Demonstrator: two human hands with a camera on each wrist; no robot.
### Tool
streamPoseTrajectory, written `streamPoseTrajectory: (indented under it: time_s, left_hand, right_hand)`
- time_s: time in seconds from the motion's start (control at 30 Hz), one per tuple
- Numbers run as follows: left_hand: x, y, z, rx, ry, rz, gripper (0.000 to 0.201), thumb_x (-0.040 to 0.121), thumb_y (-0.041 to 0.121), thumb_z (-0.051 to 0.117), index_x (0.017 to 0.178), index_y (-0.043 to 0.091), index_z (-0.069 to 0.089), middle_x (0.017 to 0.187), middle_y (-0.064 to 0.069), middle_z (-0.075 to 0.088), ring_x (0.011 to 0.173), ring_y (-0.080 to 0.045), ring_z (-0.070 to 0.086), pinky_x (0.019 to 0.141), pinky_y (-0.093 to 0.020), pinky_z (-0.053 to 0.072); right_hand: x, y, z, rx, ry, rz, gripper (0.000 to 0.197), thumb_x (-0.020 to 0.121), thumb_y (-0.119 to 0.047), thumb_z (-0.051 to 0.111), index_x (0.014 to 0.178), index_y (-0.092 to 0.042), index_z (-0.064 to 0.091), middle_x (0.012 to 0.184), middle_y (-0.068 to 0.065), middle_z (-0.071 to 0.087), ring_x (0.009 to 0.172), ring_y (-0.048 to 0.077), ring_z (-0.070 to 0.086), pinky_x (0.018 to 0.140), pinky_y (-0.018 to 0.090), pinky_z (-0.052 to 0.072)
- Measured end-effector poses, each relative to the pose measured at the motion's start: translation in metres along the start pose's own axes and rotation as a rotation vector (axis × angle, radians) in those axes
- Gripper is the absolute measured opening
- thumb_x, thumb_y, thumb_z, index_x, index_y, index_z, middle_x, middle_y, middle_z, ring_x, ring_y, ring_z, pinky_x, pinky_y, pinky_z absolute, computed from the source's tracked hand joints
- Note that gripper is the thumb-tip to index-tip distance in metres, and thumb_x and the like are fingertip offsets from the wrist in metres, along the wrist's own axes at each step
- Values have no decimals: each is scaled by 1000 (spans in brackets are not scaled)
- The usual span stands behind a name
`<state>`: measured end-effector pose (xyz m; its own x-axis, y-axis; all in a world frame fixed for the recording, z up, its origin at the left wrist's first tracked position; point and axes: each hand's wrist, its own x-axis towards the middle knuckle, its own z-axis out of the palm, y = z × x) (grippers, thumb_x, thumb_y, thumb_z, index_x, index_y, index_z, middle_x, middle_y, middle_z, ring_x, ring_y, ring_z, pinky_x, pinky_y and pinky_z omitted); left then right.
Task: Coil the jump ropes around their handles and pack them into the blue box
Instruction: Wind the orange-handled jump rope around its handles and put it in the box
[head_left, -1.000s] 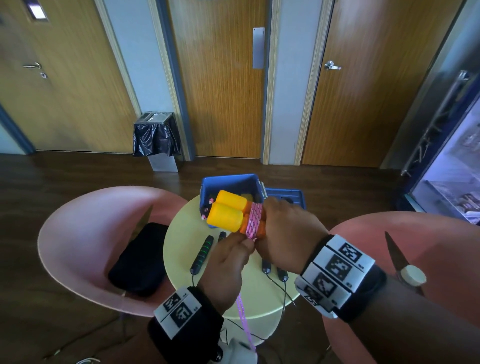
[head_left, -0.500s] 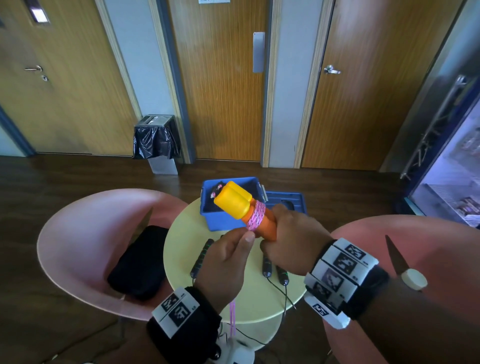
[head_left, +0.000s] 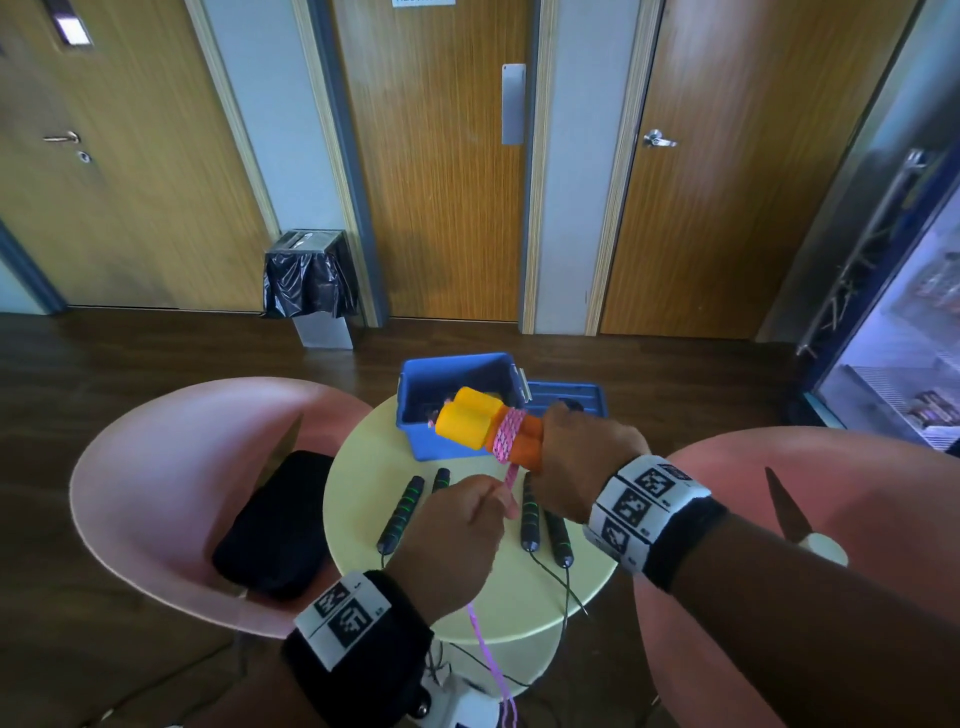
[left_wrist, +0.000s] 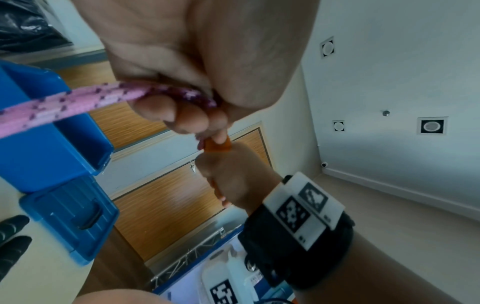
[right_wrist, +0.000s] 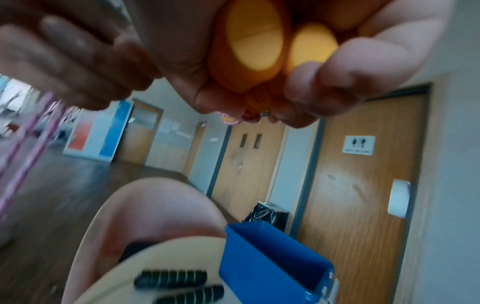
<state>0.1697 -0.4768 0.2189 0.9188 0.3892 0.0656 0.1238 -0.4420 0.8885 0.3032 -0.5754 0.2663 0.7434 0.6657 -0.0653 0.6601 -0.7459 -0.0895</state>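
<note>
My right hand (head_left: 582, 462) grips the two orange and yellow jump rope handles (head_left: 475, 428) side by side above the round table, yellow ends toward the blue box (head_left: 415, 415). A few turns of pink rope (head_left: 506, 436) wrap the handles. My left hand (head_left: 467, 525) pinches the pink rope (left_wrist: 64, 102) just below them; the rest hangs past the table edge to the floor. In the right wrist view the handles' butt ends (right_wrist: 255, 41) sit inside my curled fingers. Something pink lies in the box, mostly hidden.
Several black jump rope handles with green rings (head_left: 402, 512) lie on the pale yellow table (head_left: 363, 478), thin cords trailing off its front. The blue lid (head_left: 566, 397) lies behind the box. Pink chairs (head_left: 156, 467) stand on both sides, the left with a black cushion.
The handles have swung from pointing up-left to lying more level. My left hand dropped lower and drew the pink rope down from the wraps.
</note>
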Motion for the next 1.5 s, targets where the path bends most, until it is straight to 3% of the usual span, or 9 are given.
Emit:
streamPoseTrajectory:
  time_s: [0.2,0.4,0.63,0.77,0.87,1.07,1.27,1.4,1.5]
  left_hand:
    - [8,1,-25,445,-173,111,30,92,32,48,74,11,59,56,-1,50,57,-16,47,56,-35,36]
    - [12,6,-36,626,-164,195,35,94,30,53,65,13,43,61,-8,47,59,-20,46,59,-44,41]
    - [11,17,-40,705,-177,240,40,93,35,55,58,23,40,56,-1,47,57,-15,45,54,-32,34]
    - [26,29,-48,849,-274,299,19,95,38,53,80,30,62,82,7,67,74,-11,54,65,-30,39]
    - [41,33,-51,964,-422,398,35,92,49,41,115,40,67,112,18,70,101,-6,61,80,-30,49]
    - [55,31,-61,855,-534,507,47,91,63,32,113,42,68,110,22,70,101,2,61,83,-29,50]
    - [57,24,-56,611,-537,524,23,96,40,55,102,29,74,92,21,70,85,16,54,76,-4,36]
    - [56,18,-51,381,-522,438,17,95,28,62,98,18,75,83,20,68,79,4,62,74,-9,43]
    - [55,14,-43,285,-472,338,23,90,47,54,92,32,71,88,11,70,82,-4,65,77,-18,49]
  right_hand:
    - [-1,0,14,-223,-121,-53,34,84,-29,66,110,-15,48,90,-6,63,81,18,66,72,36,55]
    - [4,7,3,-216,-128,-60,26,83,-30,64,102,-19,49,83,-8,62,73,14,63,70,36,55]
    - [-3,7,3,-235,-179,-74,18,86,-30,62,98,-19,54,80,-9,61,71,12,61,64,31,49]
    - [-13,5,8,-299,-232,-124,31,82,-30,67,107,-17,53,83,-8,59,78,17,63,70,33,52]
    - [-20,2,13,-359,-266,-216,34,78,-31,70,106,-20,55,86,-6,63,77,19,63,68,33,52]
    - [-33,5,1,-440,-213,-372,36,79,-30,72,110,-22,55,91,-4,63,82,21,65,75,35,53]
    - [-51,16,-25,-436,-210,-526,32,84,-28,66,112,-25,50,90,-4,58,77,19,60,72,36,52]
    - [-61,21,-44,-409,-188,-557,36,84,-33,64,115,-26,49,98,-3,60,85,22,62,78,37,52]
    - [-64,23,-54,-356,-172,-552,35,81,-37,64,111,-29,48,99,-6,60,86,20,62,81,39,53]
